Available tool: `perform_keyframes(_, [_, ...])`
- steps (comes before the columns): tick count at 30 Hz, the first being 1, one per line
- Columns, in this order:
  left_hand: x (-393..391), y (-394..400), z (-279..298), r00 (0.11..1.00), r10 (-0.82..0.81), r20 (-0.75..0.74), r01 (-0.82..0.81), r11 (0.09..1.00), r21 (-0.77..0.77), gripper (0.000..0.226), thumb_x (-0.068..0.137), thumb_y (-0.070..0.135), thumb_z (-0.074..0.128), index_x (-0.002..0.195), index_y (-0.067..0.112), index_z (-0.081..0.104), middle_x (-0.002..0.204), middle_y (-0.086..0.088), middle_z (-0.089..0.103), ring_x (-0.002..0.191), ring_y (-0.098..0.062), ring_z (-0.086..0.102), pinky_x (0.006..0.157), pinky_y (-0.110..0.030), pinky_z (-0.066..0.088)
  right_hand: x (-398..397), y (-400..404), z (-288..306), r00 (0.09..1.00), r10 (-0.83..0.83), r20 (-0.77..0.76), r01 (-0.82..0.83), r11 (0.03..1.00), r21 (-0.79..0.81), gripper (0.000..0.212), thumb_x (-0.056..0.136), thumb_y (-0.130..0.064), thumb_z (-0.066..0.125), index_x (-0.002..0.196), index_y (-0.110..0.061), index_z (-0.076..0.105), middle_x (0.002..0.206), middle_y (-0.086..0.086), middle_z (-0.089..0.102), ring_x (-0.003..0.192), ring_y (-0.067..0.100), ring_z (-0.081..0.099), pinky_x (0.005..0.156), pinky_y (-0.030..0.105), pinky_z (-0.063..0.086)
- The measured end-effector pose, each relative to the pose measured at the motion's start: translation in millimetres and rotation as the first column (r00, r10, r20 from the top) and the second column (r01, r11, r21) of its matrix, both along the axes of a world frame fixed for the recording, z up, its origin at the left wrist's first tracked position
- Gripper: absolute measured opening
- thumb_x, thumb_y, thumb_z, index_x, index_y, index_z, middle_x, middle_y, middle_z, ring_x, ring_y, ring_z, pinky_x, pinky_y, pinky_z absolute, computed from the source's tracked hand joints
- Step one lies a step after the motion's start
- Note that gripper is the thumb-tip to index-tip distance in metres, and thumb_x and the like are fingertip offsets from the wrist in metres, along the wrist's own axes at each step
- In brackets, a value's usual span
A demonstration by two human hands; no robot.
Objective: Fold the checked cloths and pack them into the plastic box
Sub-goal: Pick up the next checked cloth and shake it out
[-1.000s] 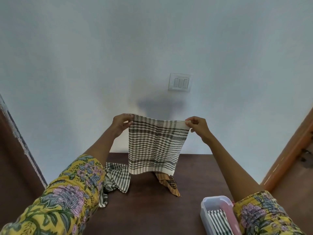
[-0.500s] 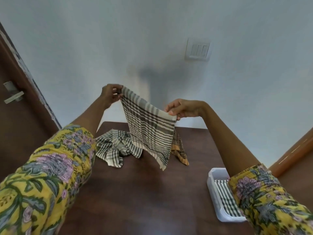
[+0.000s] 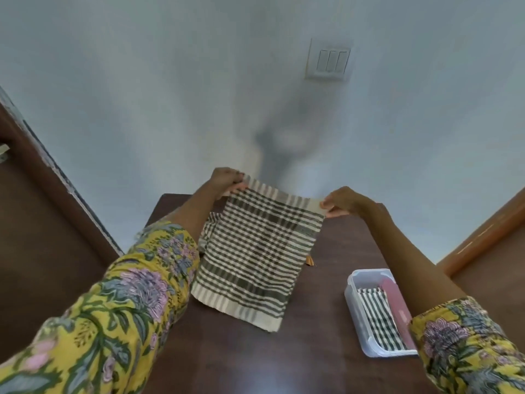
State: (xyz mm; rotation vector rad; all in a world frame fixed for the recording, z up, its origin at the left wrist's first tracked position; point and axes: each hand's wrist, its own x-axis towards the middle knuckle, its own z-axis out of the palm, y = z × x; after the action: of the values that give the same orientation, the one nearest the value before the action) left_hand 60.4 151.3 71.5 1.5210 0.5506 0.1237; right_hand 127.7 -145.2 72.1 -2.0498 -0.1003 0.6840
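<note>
A grey-and-white checked cloth (image 3: 255,251) is stretched over the dark wooden table (image 3: 284,359). My left hand (image 3: 225,179) pinches its far left corner and my right hand (image 3: 341,201) pinches its far right corner. The near edge of the cloth lies on the table. Behind it, partly hidden, lies another checked cloth (image 3: 208,226), and a tip of an orange cloth (image 3: 309,261) shows at its right edge. The clear plastic box (image 3: 355,305) stands at the right with a folded striped cloth (image 3: 377,319) and a pink one inside.
A pale wall with a switch plate (image 3: 329,59) rises behind the table. A dark door (image 3: 37,223) stands at the left and an orange wooden frame (image 3: 483,231) at the right. Bare tabletop lies in front of the cloth.
The cloth hung upright from both hands; it has been swung down and forward, and its lower edge now rests on the table. The camera has tilted down.
</note>
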Motion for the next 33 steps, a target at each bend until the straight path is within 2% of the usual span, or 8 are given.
perform_keyframes(4, [2, -10, -50, 0.999, -0.039, 0.005, 0.039, 0.999, -0.027, 0.026, 0.084, -0.018, 0.054, 0.068, 0.003, 0.052, 0.075, -0.011, 0.055, 0.051, -0.011, 0.065, 0.069, -0.024, 0.059, 7, -12, -36, 0.985, -0.116, 0.130, 0.121, 0.992, -0.032, 0.018, 0.084, 0.003, 0.059, 0.072, -0.009, 0.058, 0.085, 0.013, 0.061, 0.067, 0.016, 0.061, 0.065, 0.022, 0.056])
perform_keyframes(9, [-16, -6, -103, 0.990, -0.096, -0.106, 0.122, 0.954, 0.274, 0.022, 0.079, -0.014, 0.064, 0.101, -0.014, 0.065, 0.065, 0.002, 0.058, 0.055, -0.002, 0.056, 0.050, -0.006, 0.048, -9, -19, -81, 0.950, 0.191, 0.247, -0.088, 0.923, -0.374, 0.016, 0.072, 0.005, 0.066, 0.083, -0.006, 0.071, 0.082, 0.004, 0.066, 0.067, 0.008, 0.058, 0.060, 0.013, 0.046])
perform_keyframes(12, [-38, -1, -136, 0.965, -0.154, -0.211, 0.217, 0.923, 0.318, 0.024, 0.081, -0.016, 0.060, 0.104, -0.015, 0.064, 0.061, 0.005, 0.058, 0.055, -0.003, 0.054, 0.052, -0.009, 0.045, -26, -19, -115, 0.942, 0.312, 0.123, -0.217, 0.847, -0.485, 0.029, 0.070, 0.006, 0.067, 0.097, -0.003, 0.071, 0.087, 0.002, 0.064, 0.079, 0.014, 0.059, 0.071, 0.022, 0.046])
perform_keyframes(16, [-72, -7, -174, 0.929, -0.167, -0.329, 0.272, 0.913, 0.304, 0.022, 0.080, -0.019, 0.058, 0.102, -0.020, 0.063, 0.071, 0.000, 0.054, 0.065, -0.011, 0.051, 0.071, -0.029, 0.055, -45, -18, -144, 0.907, 0.409, -0.098, -0.401, 0.773, -0.491, 0.028, 0.073, 0.006, 0.068, 0.100, 0.000, 0.068, 0.085, 0.011, 0.064, 0.062, 0.011, 0.058, 0.050, 0.013, 0.050])
perform_keyframes(18, [-88, -10, -189, 0.891, -0.213, -0.402, 0.337, 0.902, 0.269, 0.016, 0.082, -0.015, 0.059, 0.097, -0.015, 0.066, 0.074, -0.004, 0.057, 0.070, -0.017, 0.055, 0.087, -0.041, 0.050, -52, -15, -155, 0.878, 0.457, -0.144, -0.460, 0.720, -0.519, 0.027, 0.075, 0.003, 0.069, 0.101, 0.000, 0.068, 0.088, 0.012, 0.063, 0.057, 0.009, 0.055, 0.047, 0.010, 0.048])
perform_keyframes(24, [-84, -10, -172, 0.875, -0.270, -0.401, 0.253, 0.963, -0.097, 0.016, 0.091, -0.004, 0.054, 0.084, 0.009, 0.059, 0.093, -0.004, 0.059, 0.089, -0.016, 0.060, 0.096, -0.038, 0.049, -48, -12, -149, 0.880, 0.472, -0.046, -0.426, 0.744, -0.516, 0.022, 0.076, -0.002, 0.069, 0.098, -0.005, 0.068, 0.070, -0.010, 0.055, 0.056, 0.000, 0.048, 0.051, 0.011, 0.040])
perform_keyframes(29, [-84, 9, -156, 0.634, -0.596, -0.493, 0.462, 0.803, -0.377, 0.015, 0.095, 0.002, 0.050, 0.103, 0.013, 0.055, 0.102, 0.000, 0.064, 0.095, -0.020, 0.063, 0.088, -0.038, 0.055, -56, -10, -143, 0.840, 0.523, -0.143, -0.524, 0.716, -0.461, 0.016, 0.075, 0.001, 0.065, 0.083, -0.013, 0.065, 0.075, -0.002, 0.058, 0.059, 0.005, 0.053, 0.049, 0.013, 0.046])
perform_keyframes(33, [-101, 9, -174, 0.577, -0.572, -0.583, 0.517, 0.808, -0.282, 0.020, 0.094, -0.004, 0.047, 0.090, 0.013, 0.055, 0.095, -0.004, 0.064, 0.090, -0.017, 0.062, 0.092, -0.036, 0.048, -76, -10, -160, 0.783, 0.583, -0.216, -0.595, 0.601, -0.534, 0.016, 0.075, 0.001, 0.063, 0.082, -0.013, 0.064, 0.075, 0.000, 0.057, 0.058, 0.009, 0.053, 0.053, 0.017, 0.046])
